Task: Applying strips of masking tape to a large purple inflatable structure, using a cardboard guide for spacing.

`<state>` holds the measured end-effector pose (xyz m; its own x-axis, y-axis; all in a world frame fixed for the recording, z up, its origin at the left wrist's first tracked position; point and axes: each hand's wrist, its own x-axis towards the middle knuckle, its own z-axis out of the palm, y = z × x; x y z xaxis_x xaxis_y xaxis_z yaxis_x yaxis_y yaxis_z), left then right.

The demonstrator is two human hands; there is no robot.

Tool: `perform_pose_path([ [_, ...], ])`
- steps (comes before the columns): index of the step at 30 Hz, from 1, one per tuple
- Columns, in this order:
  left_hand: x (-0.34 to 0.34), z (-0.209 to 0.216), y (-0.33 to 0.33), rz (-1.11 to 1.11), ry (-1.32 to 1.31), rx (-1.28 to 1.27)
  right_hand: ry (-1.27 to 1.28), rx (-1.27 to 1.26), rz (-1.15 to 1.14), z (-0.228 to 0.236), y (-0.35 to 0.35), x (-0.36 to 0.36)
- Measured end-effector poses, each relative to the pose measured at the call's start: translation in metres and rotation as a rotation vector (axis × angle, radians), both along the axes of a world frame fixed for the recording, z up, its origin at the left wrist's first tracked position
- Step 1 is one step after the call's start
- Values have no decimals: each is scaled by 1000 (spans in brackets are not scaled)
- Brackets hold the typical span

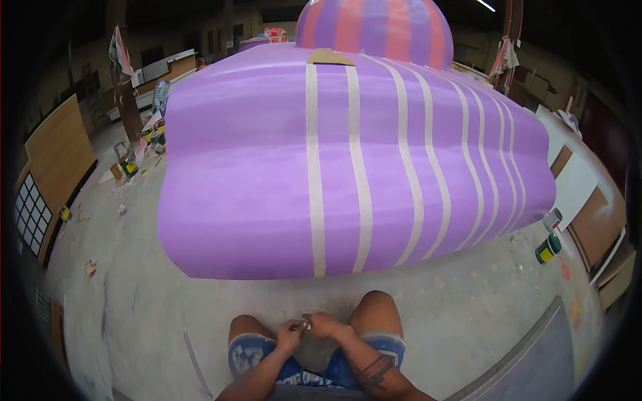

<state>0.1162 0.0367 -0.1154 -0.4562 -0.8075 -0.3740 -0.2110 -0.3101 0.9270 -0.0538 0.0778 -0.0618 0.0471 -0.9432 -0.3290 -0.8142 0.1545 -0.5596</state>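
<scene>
Above my lap, my left hand (pixel 290 335) and my right hand (pixel 325 325) meet fingertip to fingertip, both with the fingers pinched closed. Something small, pale in one spot and dark in another, shows between them; its kind is too small to tell. Beyond my knees stands a big, rounded purple form (pixel 234 200) with a wavy side. Pale strips of tape (pixel 314 167) run down it from top to bottom, most of them on its middle and right. Neither hand touches the form.
A striped purple and pink dome (pixel 374 27) rises behind, with a piece of brown cardboard (pixel 330 57) before it. Paint cans (pixel 548 248) stand on the concrete floor at right. Panels (pixel 61 150) lean at left near scattered supplies. A grey curved board (pixel 528 354) lies close at lower right.
</scene>
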Motion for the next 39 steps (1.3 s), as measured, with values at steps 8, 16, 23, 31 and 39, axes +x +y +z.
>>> perform_pose_path([
  [8,-1,-8,-1,66,-65,-178,-94,87,-12,12,-1,6],
  [16,-11,14,5,70,-89,-352,-157,42,-31,-5,4,-1],
  [23,-8,18,1,37,-157,-513,-192,66,-35,20,7,-4],
  [31,7,15,1,-28,10,-572,100,87,322,270,32,4],
  [39,-1,37,3,-224,-18,-436,314,-1043,-147,512,-88,-108],
])
